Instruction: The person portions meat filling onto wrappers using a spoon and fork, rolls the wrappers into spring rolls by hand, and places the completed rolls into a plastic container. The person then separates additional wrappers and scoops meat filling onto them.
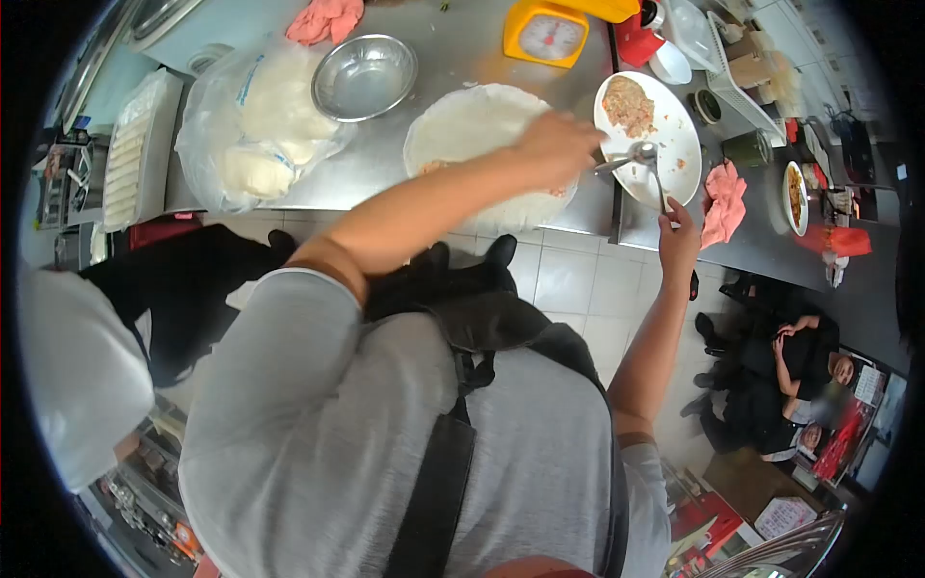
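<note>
My right hand (679, 231) grips the handle of a metal spoon (660, 183) over a white oval plate (682, 125). A mound of pinkish minced filling (628, 106) lies at the plate's far side, with small bits scattered nearby. My left hand (559, 144), slightly blurred, reaches across to the plate's left edge. Its fingers appear closed on a second spoon (617, 165), whose bowl meets the first spoon's. Below my left forearm spreads a round, thin sheet of pale dough (472, 116), partly hidden by the arm. Bits of filling show on it on both sides of the forearm.
A metal bowl (364, 79) and a plastic bag of dough (260, 135) stand left of the sheet. A yellow scale (549, 37) is behind. Pink cloths (723, 202) lie right of the plate. Another person (82, 356) stands at left; people sit at lower right.
</note>
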A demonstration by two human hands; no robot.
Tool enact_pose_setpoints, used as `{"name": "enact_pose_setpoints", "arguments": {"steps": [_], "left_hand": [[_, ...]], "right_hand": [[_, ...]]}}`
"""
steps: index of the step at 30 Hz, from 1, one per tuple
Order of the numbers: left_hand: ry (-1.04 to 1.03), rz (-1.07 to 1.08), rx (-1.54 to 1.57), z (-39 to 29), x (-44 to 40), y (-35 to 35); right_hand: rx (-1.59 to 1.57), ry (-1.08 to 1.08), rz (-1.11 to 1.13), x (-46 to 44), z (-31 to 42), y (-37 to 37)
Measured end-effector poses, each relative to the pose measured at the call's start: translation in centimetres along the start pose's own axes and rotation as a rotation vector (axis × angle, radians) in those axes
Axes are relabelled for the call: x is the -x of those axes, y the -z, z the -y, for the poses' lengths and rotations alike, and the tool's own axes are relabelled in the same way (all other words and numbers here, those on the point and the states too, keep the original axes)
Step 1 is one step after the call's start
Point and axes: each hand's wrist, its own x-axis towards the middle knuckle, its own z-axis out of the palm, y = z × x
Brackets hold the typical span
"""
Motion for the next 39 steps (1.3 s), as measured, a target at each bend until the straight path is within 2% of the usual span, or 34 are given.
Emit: {"name": "enact_pose_setpoints", "arguments": {"steps": [1, 2, 5, 7, 8, 10, 14, 15, 17, 20, 22, 26, 29, 31, 37, 39], "left_hand": [[0.001, -0.049, 0.05, 2.2, 1.8, 1.0], [0.004, -0.1, 0.1, 4.5, 4.0, 2.5], [0.145, 0.082, 0.122, 9.2, 12.0, 8.1], [0.206, 0.165, 0.099, 9.6, 14.7, 8.7], [0.128, 0.166, 0.15, 9.3, 15.7, 8.5], [0.035, 0.156, 0.215, 8.7, 16.8, 8.2], [0.09, 0.07, 0.28, 10.2, 17.8, 6.0], [0.112, 0.064, 0.298, 10.3, 17.8, 5.7], [0.131, 0.062, 0.322, 10.6, 18.0, 5.0], [0.129, 0.009, 0.289, 10.4, 18.1, 4.5], [0.101, -0.154, 0.303, 9.8, 18.5, 4.7], [0.113, -0.129, 0.252, 9.6, 18.8, 4.2], [0.13, -0.171, 0.213, 9.3, 19.2, 3.4], [0.269, -0.263, 0.387, 8.6, 19.1, 3.8], [0.107, -0.313, 0.312, 9.7, 18.7, 2.2], [0.163, -0.34, 0.397, 9.1, 18.8, 2.5]], "right_hand": [[0.075, 0.027, -0.049, 1.3, 0.5, 0.4], [0.194, 0.371, -0.301, 2.5, -0.9, -0.3], [0.065, 0.424, -0.381, 7.2, 2.0, -1.5], [-0.212, 0.346, -0.143, 9.1, 4.3, -4.2], [-0.256, 0.33, -0.068, 9.4, 5.7, -5.4], [-0.262, 0.44, -0.015, 8.4, 7.8, -7.0], [-0.25, 0.533, 0.025, 5.9, 10.3, -8.0], [-0.245, 0.527, 0.027, 5.7, 10.2, -8.1], [-0.293, 0.43, 0.195, 5.4, 10.0, -8.5], [-0.296, 0.391, 0.229, 5.2, 10.2, -8.6], [-0.316, 0.392, 0.21, 5.3, 10.6, -8.5], [-0.345, 0.43, 0.185, 5.8, 10.7, -9.4], [-0.351, 0.377, 0.208, 5.7, 10.7, -9.1], [-0.386, 0.357, 0.164, 6.0, 10.9, -8.8], [-0.442, 0.347, 0.165, 6.4, 10.9, -9.6], [-0.461, 0.345, 0.167, 6.4, 10.9, -9.5]]}}
